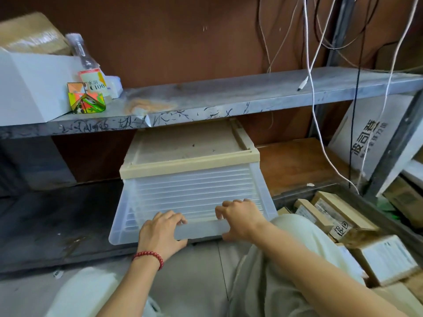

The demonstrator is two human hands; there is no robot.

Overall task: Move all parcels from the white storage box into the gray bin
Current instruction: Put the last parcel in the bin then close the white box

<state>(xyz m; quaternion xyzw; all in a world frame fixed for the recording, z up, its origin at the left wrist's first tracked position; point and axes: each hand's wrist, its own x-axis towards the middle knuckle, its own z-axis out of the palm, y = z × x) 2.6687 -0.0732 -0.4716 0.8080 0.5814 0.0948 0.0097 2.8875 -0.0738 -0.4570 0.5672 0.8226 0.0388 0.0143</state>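
With both hands, left hand (pixel 160 234) and right hand (pixel 240 219), fingers curled over the front flap of the white storage box (pixel 194 179) under the shelf (pixel 229 99), we judge unloading finished, parcels (pixel 338 213) filling the gray bin (pixel 389 216) at right; next, close it.

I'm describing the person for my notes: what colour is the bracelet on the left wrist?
Dark red beads, seen in the head view: bracelet.

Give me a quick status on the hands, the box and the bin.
Left hand and right hand both gripping white box's front flap. Parcels already piled in gray bin on the right. Nothing blocking.
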